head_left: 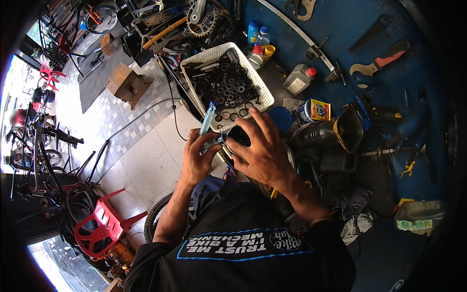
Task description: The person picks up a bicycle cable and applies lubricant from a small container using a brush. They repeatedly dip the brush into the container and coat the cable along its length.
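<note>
Head view: L hand [197, 156] pinches small grey part [210, 144] btwn both grips; R hand [262, 155], loosely curled, is at its blue-rimmed end, can't tell if gripping. Best keep L firm, R light, nr white basket [260, 83] just beyond.

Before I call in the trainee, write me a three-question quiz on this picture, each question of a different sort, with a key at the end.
1. Short answer: what colour is the slim piece jutting up from the left grip?

2. True or false: the grey jug to the right of the basket has a red cap.

3. Multiple choice: what lies in the basket?
A. Folded shirts
B. Tennis balls
C. Rings and other small parts

Key:
1. Light blue.
2. True.
3. C.
</note>
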